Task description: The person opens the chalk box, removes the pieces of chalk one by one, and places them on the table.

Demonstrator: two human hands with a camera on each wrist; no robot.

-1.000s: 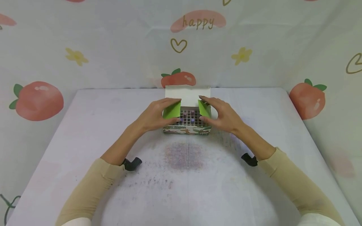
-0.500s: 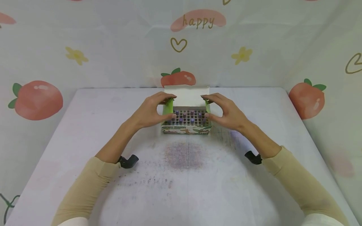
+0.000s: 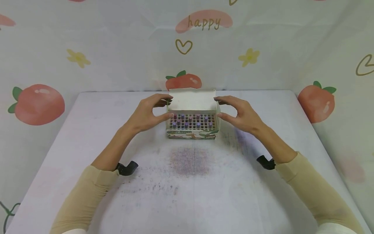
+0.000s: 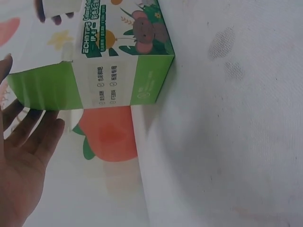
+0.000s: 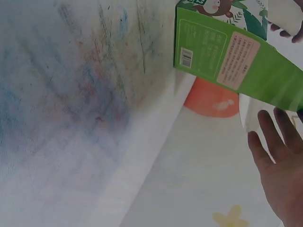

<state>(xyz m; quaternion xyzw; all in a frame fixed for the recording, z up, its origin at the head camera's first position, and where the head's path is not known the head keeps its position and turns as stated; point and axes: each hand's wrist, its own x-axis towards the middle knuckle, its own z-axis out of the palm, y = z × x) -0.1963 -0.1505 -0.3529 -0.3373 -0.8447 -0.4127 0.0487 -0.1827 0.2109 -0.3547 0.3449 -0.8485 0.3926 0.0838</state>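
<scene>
Out swung green cardboard flaps (image 4: 46, 89), baring more purplish sticks (image 3: 198, 124)! My left grip (image 3: 144, 114) and right grip (image 3: 246, 114), spread wide (clutching nothing), flanked the patterned cardboard box (image 3: 201, 135) on the white worktop (image 3: 193, 201).

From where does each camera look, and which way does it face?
Head: worn on the head, facing forward and down at the open box; left hand, right hand and sleeves show.
Left wrist: worn there, facing the box's left end and left flap; parts of both hands show.
Right wrist: worn there, facing its right end and right flap; parts of both hands show.
Both wrist views share the box and tabletop.
</scene>
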